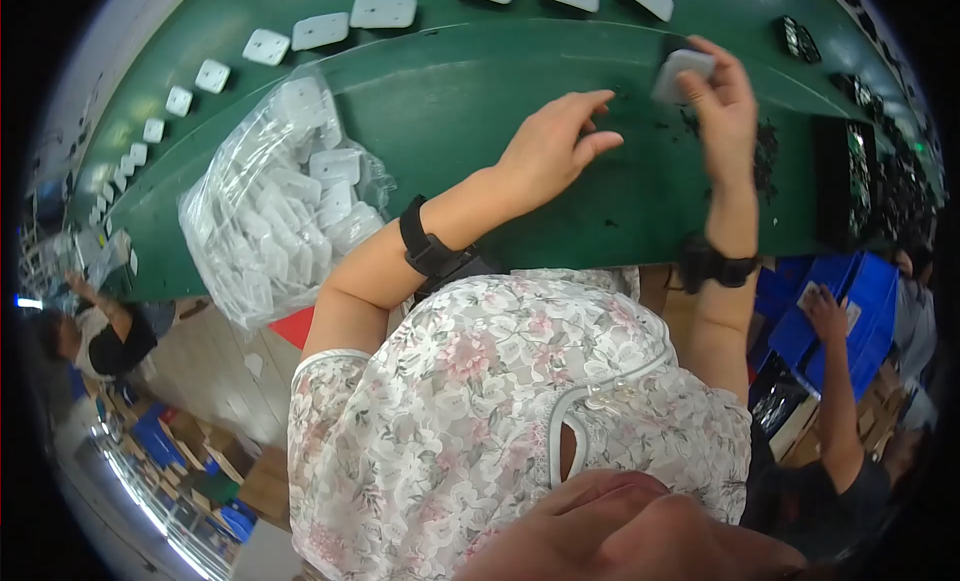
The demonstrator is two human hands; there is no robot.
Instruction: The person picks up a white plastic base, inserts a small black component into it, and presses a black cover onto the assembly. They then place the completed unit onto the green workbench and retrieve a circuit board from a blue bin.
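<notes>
Bare table leaves room left of the left fingers, until a bulging plastic bag blocks passage; beyond them, white plates stand in a row.

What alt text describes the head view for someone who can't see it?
A person's right hand holds a blurred pale piece over a green table, the open left hand nearby appearing empty. At left lies a clear bag of white pieces; similar pieces line the far side, and shiny black parts lie at right.
</notes>
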